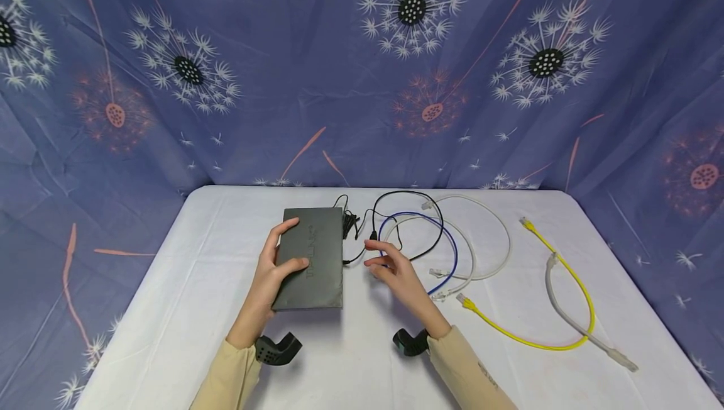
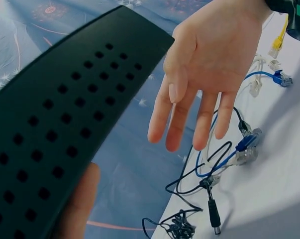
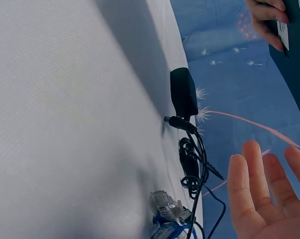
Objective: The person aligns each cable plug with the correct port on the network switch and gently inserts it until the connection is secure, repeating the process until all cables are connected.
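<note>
A flat black TP-Link network box is held above the table by my left hand, thumb on its top face and fingers around its left edge. In the left wrist view, rows of square vent holes line the box's side. My right hand hovers to the right of the box, holding nothing; its fingers look extended in the left wrist view. Below, a black power cord with a barrel plug lies on the cloth. The right wrist view shows its black power adapter, which the box hides in the head view.
Right of the right hand lie a looped blue network cable, white network cables and a black cable. Farther right are a yellow network cable and a grey one. A patterned curtain hangs behind the table.
</note>
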Motion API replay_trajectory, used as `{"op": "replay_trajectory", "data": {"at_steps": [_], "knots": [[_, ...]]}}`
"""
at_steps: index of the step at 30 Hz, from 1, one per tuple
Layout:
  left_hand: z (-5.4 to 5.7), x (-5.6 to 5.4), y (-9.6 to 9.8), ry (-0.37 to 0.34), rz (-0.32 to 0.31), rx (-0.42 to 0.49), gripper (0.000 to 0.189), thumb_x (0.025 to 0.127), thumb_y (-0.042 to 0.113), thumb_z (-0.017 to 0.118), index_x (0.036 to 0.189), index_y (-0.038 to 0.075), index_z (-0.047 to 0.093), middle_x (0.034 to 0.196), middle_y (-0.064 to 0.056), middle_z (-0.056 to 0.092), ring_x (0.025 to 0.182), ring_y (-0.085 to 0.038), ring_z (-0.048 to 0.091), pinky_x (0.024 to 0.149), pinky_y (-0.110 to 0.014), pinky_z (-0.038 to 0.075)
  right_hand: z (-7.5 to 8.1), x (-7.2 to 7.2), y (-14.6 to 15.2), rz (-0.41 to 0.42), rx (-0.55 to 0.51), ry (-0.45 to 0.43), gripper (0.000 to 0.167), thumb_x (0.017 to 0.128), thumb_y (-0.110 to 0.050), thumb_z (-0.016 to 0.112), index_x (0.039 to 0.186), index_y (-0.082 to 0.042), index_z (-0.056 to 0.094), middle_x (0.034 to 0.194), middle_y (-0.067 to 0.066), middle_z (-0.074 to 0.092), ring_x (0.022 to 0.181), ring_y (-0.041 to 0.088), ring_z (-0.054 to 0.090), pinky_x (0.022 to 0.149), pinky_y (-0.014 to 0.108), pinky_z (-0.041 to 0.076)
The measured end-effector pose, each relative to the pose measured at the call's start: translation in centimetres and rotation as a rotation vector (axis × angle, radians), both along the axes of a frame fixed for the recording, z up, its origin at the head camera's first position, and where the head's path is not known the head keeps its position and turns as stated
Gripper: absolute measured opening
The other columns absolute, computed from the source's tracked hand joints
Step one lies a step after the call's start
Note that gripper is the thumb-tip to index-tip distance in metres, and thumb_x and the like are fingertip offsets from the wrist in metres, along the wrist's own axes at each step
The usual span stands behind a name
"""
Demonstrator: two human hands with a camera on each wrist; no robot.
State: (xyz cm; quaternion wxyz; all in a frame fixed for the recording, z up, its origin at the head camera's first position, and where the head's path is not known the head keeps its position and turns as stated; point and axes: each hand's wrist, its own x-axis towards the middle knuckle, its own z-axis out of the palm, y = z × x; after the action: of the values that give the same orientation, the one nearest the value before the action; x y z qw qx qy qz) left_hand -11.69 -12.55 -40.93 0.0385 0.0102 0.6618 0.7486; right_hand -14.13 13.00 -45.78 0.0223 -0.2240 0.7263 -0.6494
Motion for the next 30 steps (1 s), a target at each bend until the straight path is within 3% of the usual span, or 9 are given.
{"op": "replay_trajectory", "data": {"at_steps": [9, 22, 30], "knots": [[0.1, 0.2, -0.3, -0.005, 0.003, 0.003, 0.068, 0.084, 0.001, 0.062, 0.143, 0.028, 0.04, 0.127, -0.016, 0.042, 0.098, -0.031, 0.052, 0.07, -0.043, 0.049, -0.2, -0.8, -0.3, 0.045, 0.018, -0.09, 0.045, 0.092, 0.002, 0.053, 0.136, 0.008, 0.044, 0.134, 0.032, 0.043, 0.104, 0.038, 0.059, 0.081, 0.026, 0.046], [0.0, 0.4, -1.0, -0.017, 0.008, -0.001, 0.069, 0.084, 0.001, 0.061, 0.143, 0.029, 0.039, 0.13, -0.015, 0.042, 0.105, -0.034, 0.048, 0.073, -0.044, 0.047, -1.0, -1.5, -0.8, 0.076, 0.007, -0.163, 0.046, 0.091, 0.004, 0.049, 0.136, 0.009, 0.042, 0.133, 0.034, 0.041, 0.106, 0.047, 0.055, 0.081, 0.027, 0.048], [-0.1, 0.5, -1.2, -0.016, 0.014, -0.009, 0.069, 0.083, 0.0, 0.06, 0.143, 0.028, 0.04, 0.131, -0.015, 0.042, 0.104, -0.033, 0.047, 0.073, -0.044, 0.047, -1.5, -1.8, -1.2, 0.088, 0.045, -0.184, 0.047, 0.091, 0.008, 0.045, 0.138, 0.007, 0.041, 0.136, 0.031, 0.041, 0.105, 0.048, 0.054, 0.085, 0.044, 0.048]]}}
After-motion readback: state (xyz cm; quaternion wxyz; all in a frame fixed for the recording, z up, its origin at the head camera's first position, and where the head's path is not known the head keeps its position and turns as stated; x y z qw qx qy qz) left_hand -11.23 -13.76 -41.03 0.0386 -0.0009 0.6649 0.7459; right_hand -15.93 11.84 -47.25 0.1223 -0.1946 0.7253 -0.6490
